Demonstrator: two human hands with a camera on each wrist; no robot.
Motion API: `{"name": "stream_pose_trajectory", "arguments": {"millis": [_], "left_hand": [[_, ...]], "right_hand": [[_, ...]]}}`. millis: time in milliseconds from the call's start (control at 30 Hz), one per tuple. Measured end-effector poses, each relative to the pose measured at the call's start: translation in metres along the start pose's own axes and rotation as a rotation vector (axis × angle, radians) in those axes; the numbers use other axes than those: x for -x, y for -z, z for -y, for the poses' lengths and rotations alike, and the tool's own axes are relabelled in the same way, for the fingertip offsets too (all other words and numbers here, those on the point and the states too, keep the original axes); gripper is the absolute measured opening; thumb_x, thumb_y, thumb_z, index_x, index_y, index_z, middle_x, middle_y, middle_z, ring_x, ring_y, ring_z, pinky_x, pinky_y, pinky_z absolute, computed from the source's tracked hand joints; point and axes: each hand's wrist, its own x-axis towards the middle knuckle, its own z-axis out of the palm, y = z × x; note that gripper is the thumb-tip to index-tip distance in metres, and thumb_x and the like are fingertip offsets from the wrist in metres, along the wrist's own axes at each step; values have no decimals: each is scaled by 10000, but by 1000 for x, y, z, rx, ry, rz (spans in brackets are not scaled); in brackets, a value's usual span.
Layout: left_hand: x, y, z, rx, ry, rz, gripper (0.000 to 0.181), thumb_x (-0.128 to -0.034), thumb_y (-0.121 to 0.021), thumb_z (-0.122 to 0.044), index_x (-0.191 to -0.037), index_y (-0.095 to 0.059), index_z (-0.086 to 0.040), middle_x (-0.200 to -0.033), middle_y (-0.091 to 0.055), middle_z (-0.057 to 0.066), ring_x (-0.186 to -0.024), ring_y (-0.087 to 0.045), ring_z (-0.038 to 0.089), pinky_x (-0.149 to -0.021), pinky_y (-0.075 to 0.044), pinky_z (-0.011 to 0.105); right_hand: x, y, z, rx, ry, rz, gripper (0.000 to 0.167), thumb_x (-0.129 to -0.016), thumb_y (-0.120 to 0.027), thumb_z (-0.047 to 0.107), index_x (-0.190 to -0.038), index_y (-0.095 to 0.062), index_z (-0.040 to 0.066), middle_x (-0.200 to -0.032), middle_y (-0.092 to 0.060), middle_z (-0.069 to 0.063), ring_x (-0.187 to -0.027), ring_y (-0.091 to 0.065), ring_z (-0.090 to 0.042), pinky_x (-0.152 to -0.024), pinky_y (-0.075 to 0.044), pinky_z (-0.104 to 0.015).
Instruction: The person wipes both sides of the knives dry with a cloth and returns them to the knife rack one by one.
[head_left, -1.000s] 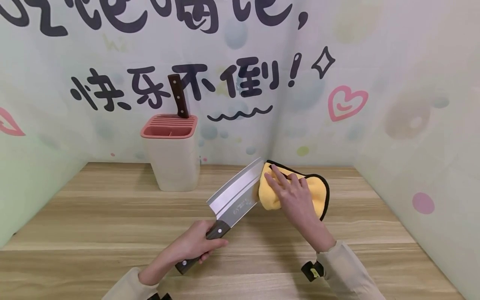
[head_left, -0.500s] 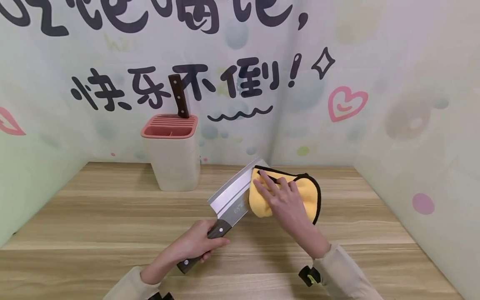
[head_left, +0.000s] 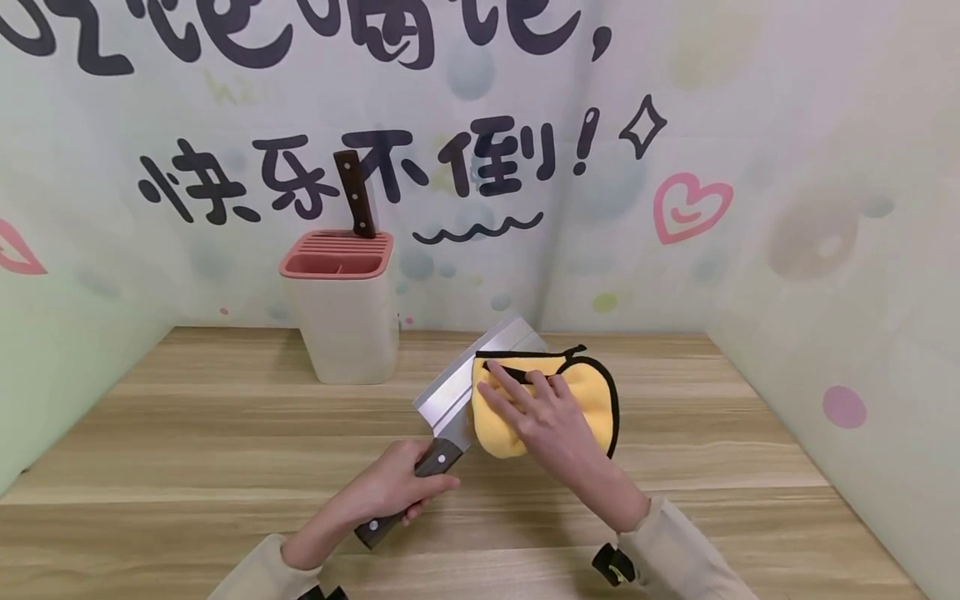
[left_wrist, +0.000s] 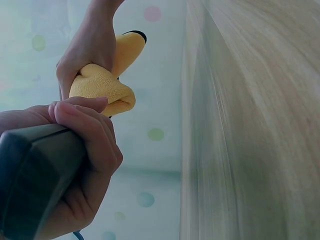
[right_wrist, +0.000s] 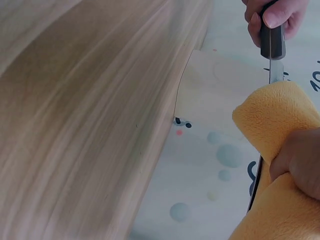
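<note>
My left hand grips the dark riveted handle of a cleaver, whose wide silver blade slants up to the right above the table. A yellow cloth with black edging covers the blade's middle and lower part; the tip shows beyond it. My right hand holds the cloth against the blade, fingers spread over the top. In the right wrist view, the thumb presses into the folded cloth from below. The left wrist view shows the left fingers curled round the handle.
A white knife block with a pink slotted top stands at the back left of the wooden table. One brown-handled knife stands in it. A printed wall sheet rises behind the table.
My right hand has slid the cloth down and left along the blade, toward the handle, leaving the tip uncovered. The left hand and the cleaver have hardly moved.
</note>
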Motion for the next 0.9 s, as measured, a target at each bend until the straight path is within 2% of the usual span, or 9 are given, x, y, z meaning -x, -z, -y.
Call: {"name": "stream_pose_trajectory", "arguments": {"millis": [167,267,367,467,567,667,900], "left_hand": [[-1,0,-1,-2,10,-7,205,-836,-611,-160,-821,-465,-18,-452,-419,-5,-331,-392,63,-319,-352,198],[-1,0,-1,-5,14,-10,207,-836,-611,-161,-815,-463,-18,-452,-421,-4,-330,-394,64,-319,-353,198],[-1,0,-1,-7,17,-10,212,-837,-611,-165,-815,-462,-16,-454,-425,-4,-332,-395,64,-320,-355,200],[-1,0,-1,-12,18,-14,220,-834,-614,-169,-814,-459,-14,-455,-429,-3,-332,-397,63,-319,-360,203],[-1,0,-1,-18,19,-15,217,-836,-611,-163,-805,-454,-17,-457,-431,-3,-330,-398,63,-319,-365,204],[-2,1,-2,-18,20,-12,202,-839,-603,-147,-789,-450,-25,-464,-431,-4,-332,-399,60,-322,-367,201],[-2,1,-3,-13,15,-8,201,-838,-600,-144,-758,-449,-39,-469,-424,-12,-337,-393,53,-318,-364,195]], "right_hand": [[0,-2,4,12,49,-39,586,-693,-643,18,-1243,-513,171,-1341,-430,-51,-833,-494,-245,-674,-443,-338],[1,-2,7,25,74,-54,547,-718,-640,54,-1237,-516,177,-1342,-425,-49,-829,-487,-236,-666,-449,-331],[1,0,9,24,92,-36,514,-758,-624,69,-1244,-506,187,-1351,-412,-44,-831,-482,-226,-672,-455,-321],[1,2,11,4,105,-18,456,-821,-532,57,-1253,-497,200,-1357,-409,-33,-843,-484,-222,-688,-458,-319],[0,1,11,-6,129,-35,419,-878,-399,39,-1245,-504,211,-1343,-428,-25,-843,-492,-221,-692,-460,-316],[-1,0,11,-7,160,-63,439,-914,-293,15,-1235,-515,216,-1325,-448,-19,-840,-500,-220,-690,-462,-313],[-2,1,11,-4,212,-85,507,-962,-155,5,-1231,-519,235,-1339,-434,-4,-845,-506,-206,-671,-434,-300]]}}
